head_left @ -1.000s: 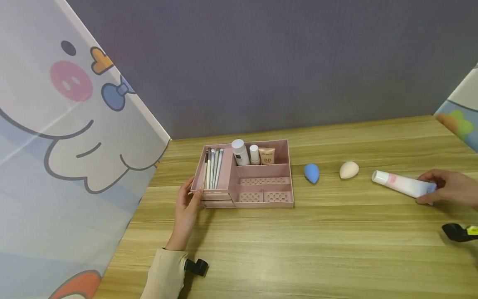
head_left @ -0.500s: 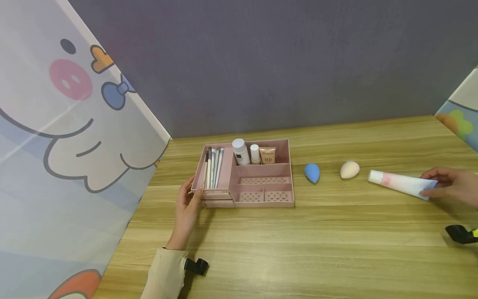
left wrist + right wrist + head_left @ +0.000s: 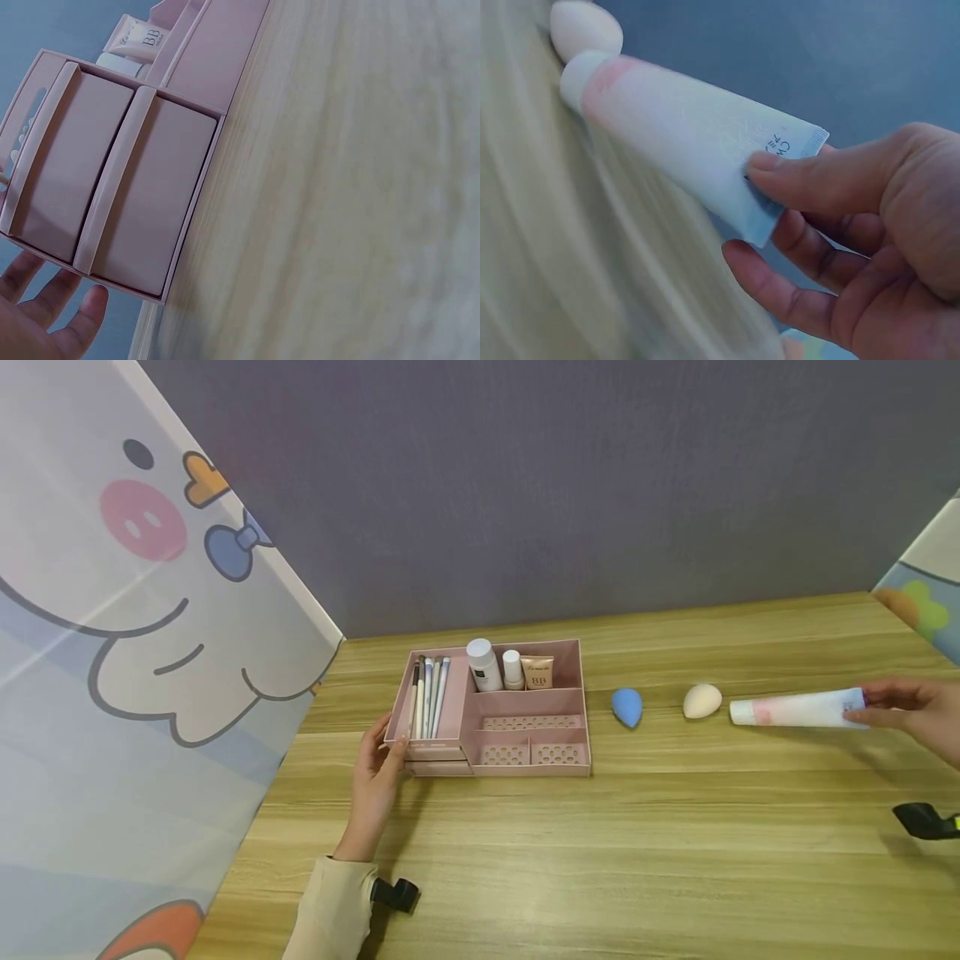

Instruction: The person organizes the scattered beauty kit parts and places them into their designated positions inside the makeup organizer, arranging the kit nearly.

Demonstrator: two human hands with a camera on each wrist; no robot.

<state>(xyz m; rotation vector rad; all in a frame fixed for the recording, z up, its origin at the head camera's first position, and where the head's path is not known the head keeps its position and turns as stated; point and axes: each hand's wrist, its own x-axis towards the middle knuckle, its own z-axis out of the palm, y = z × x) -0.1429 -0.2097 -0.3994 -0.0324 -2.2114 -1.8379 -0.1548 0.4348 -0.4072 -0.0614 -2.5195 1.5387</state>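
My right hand [image 3: 911, 706] pinches the crimped end of a white squeeze tube [image 3: 798, 708], thumb on top and fingers beneath. The tube lies level, its pink-banded cap pointing left toward a cream makeup sponge [image 3: 702, 701]. In the right wrist view the tube [image 3: 675, 124] is held above the table, with curled fingers under its flat end. My left hand [image 3: 372, 777] holds the front left corner of a pink makeup organizer [image 3: 452, 700], thumb at the rim. In the left wrist view fingers [image 3: 82, 319] lie along the side of the organizer by its two drawers [image 3: 154, 195].
Several makeup brushes [image 3: 427, 702] lie in the organizer's left tray. A white bottle [image 3: 484, 668], a small white-capped bottle [image 3: 512, 670] and a BB cream tube [image 3: 537, 673] stand in its back compartment. A blue makeup sponge [image 3: 627, 707] sits right of it. A grey panel [image 3: 570, 493] rises behind.
My right hand has lifted the squeeze tube off the table, moving it slightly left and turning it from slanted to nearly level. My left hand and the organizer stay put.
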